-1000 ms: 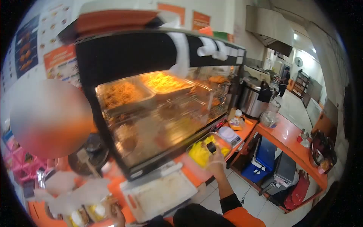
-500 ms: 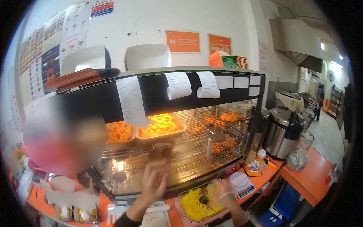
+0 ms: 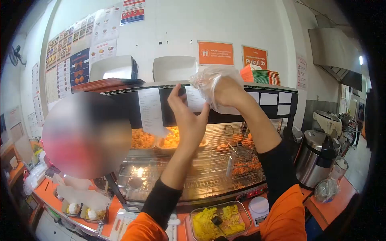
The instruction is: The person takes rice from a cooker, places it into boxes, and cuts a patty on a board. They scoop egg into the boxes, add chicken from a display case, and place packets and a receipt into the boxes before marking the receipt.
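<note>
Both my arms are raised in front of the heated display cabinet [image 3: 193, 197]. My right hand [image 3: 229, 93] is at the cabinet's top edge with a crumpled clear plastic bag [image 3: 209, 82] bunched about its fingers, which are mostly hidden. To its left, my left hand [image 3: 189, 116] is empty and open, thumb and fingers spread, beside a hanging paper slip [image 3: 196, 98]. A longer printed receipt [image 3: 150, 110] hangs further left. Below my arms, a metal tray of yellow food [image 3: 203, 225] holds a dark scoop [image 3: 217, 220].
A person [image 3: 86, 136] stands close on the left. Fried food trays [image 3: 172, 138] sit inside the cabinet. Open food boxes [image 3: 93, 213] rest on the orange counter. A white scale [image 3: 258, 209] and steel cooker [image 3: 317, 158] stand right. White boxes [image 3: 175, 68] top the cabinet.
Both my hands have risen from counter level to the cabinet's top edge. My right hand has left the yellow food tray, and the plastic now shows clearly around it. The view has tilted and shifted.
</note>
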Demonstrator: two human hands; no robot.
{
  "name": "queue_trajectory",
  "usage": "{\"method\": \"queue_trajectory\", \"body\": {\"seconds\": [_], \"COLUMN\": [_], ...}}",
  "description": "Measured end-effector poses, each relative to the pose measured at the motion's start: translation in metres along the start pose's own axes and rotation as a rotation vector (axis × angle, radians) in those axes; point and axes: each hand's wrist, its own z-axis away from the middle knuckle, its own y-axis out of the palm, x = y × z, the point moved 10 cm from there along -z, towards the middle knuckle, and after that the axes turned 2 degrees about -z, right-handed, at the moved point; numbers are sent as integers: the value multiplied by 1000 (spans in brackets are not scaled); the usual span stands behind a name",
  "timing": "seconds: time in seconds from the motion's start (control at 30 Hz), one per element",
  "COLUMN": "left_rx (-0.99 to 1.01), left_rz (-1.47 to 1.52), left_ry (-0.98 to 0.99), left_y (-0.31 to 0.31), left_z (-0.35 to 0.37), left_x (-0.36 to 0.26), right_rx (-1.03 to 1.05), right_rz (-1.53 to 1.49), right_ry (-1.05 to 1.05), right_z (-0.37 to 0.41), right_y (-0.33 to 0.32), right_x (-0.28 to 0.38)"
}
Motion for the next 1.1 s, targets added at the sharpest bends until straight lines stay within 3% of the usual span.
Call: {"method": "queue_trajectory", "body": {"seconds": [0.03,0.13,0.17,0.27,0.3,0.4,0.5,0.6,0.8,1.0,1.1], "left_rx": [-44,-24,-64,125,265,639,699,666,576,489,478], "left_rz": [-89,142,185,503,359,366,599,725,606,543,545], "left_ry": [39,-158,-99,-484,-569,-749,-862,-861,-924,-992,-962], "left_y": [-2,-2,-5,4,2,8,9,9,9,10,7], "left_z": [1,12,17,46,57,101,127,128,138,139,138], "left_x": [-2,18,18,39,38,49,65,60,87,93,87], "right_rx": [9,15,2,57,91,50,79,-38,-4,-37,45], "right_rz": [6,-20,-61,-134,-147,-115,-226,-198,-377,-305,-253], "right_ry": [-27,-69,-59,31,68,18,122,-8,136,136,147], "right_z": [-6,-15,-15,-13,-12,-13,-9,-11,-8,-8,-8], "right_y": [-1,-6,-9,-7,-4,0,-8,-8,-6,-2,2], "right_x": [0,3,3,-3,-6,-7,-6,-3,-11,-14,-11]}}
